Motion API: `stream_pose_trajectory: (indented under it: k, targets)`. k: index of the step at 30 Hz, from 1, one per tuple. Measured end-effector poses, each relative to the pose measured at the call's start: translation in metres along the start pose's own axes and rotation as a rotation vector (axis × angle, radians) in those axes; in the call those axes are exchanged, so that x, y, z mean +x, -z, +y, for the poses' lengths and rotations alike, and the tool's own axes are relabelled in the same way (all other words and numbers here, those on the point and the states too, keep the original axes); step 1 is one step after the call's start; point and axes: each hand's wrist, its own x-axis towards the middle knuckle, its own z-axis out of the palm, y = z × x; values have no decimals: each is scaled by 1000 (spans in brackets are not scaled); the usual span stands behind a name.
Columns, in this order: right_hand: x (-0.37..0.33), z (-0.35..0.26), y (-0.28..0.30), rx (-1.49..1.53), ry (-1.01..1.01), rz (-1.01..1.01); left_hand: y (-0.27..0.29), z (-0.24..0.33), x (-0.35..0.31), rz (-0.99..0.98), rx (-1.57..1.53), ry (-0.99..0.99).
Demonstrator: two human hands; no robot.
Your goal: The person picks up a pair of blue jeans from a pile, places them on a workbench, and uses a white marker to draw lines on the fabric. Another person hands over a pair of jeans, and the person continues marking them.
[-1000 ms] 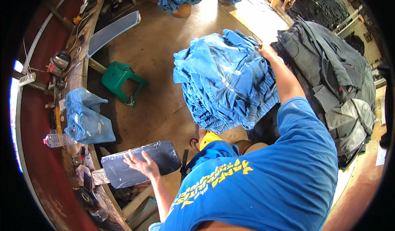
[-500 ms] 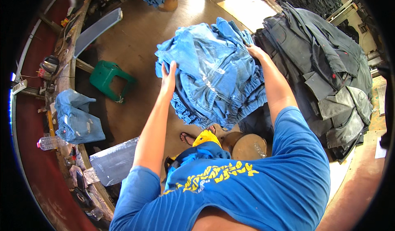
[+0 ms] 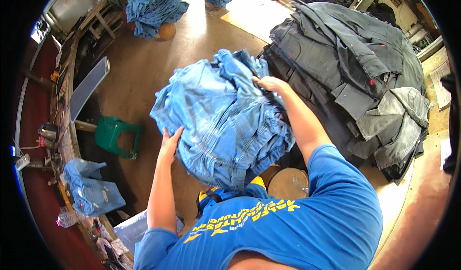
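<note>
A thick bundle of light blue denim garments [image 3: 211,111] with gathered elastic edges is held up in front of my body, between both hands. Against its near left side presses my left hand [image 3: 169,144], thumb and a finger showing and the rest hidden by the cloth. My right hand [image 3: 271,83] grips the bundle's upper right edge, fingers curled round the fabric. Just to the right of it rises a big heap of black and dark grey denim garments [image 3: 331,63], with a faded grey piece [image 3: 391,116] on its near side.
At left stand a green plastic stool [image 3: 115,135] and a workbench with blue jeans [image 3: 93,186], a plastic bottle [image 3: 66,219] and a kettle [image 3: 48,131]. A round wooden stool [image 3: 288,182] sits by my right side. More blue denim piles [image 3: 156,6] are at the back.
The bundle has come nearer my body and tilted, with both hands still on it. My view has shifted, bringing more of the back piles into sight.
</note>
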Motion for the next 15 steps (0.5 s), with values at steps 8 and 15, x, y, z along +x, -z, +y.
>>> stream_pose_trajectory:
  k: [8,15]
  targets:
    - [47,32,59,324,-111,-4,-2,-20,3,-75,-95,-72]
    - [132,87,-79,557,159,253,16,-24,12,-104,-112,13]
